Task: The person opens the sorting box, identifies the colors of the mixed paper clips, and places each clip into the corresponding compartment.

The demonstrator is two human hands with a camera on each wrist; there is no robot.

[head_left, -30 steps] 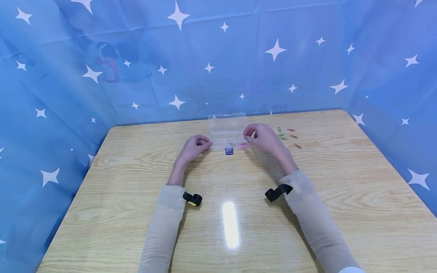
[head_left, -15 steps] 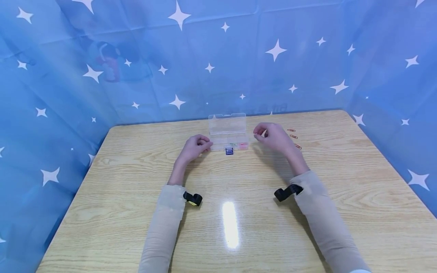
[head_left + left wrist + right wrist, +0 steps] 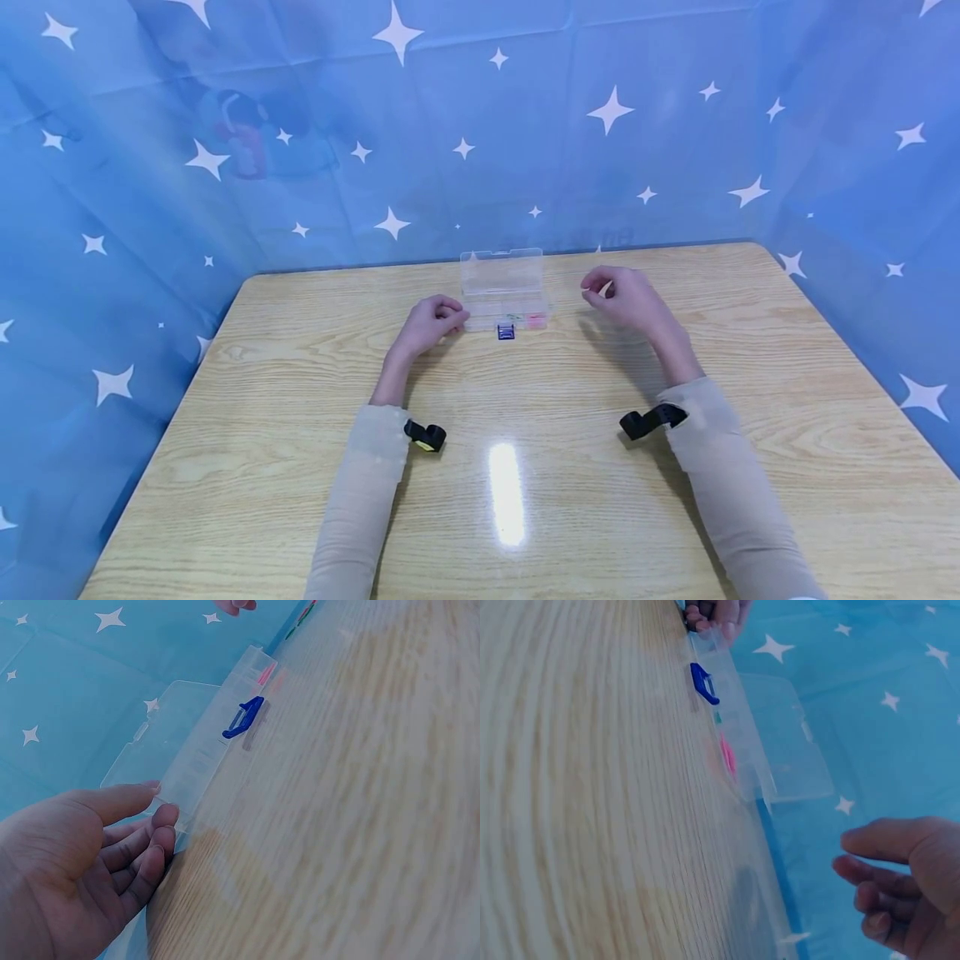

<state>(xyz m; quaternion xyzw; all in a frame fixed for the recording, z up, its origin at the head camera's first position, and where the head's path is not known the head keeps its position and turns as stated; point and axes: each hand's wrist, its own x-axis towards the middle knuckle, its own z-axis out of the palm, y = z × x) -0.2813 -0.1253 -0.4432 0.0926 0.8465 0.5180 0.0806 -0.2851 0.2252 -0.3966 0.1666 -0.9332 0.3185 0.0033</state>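
A clear plastic compartment box [image 3: 501, 268] stands with its lid raised at the table's back, a blue latch [image 3: 506, 332] hanging at its front. Pink paper clips [image 3: 728, 756] lie in its right front compartment, and a bit of green shows beside them. My left hand [image 3: 429, 323] holds the box's left end between thumb and fingers. To the right of the box, above the table, my right hand [image 3: 628, 298] has its fingers loosely bent, with a gap between thumb and forefinger and nothing in it. Green and red paper clips [image 3: 301, 622] on the table are hidden behind it in the head view.
The wooden table [image 3: 525, 433] reaches back to a blue curtain [image 3: 420, 125] with white stars. A black wrist camera [image 3: 426, 435] sits on the left sleeve and another wrist camera [image 3: 651, 422] on the right. A bright reflection lies mid-table.
My right hand has moved right, away from the box's right end, and now covers the loose clips in the head view. The left hand has stayed on the box.
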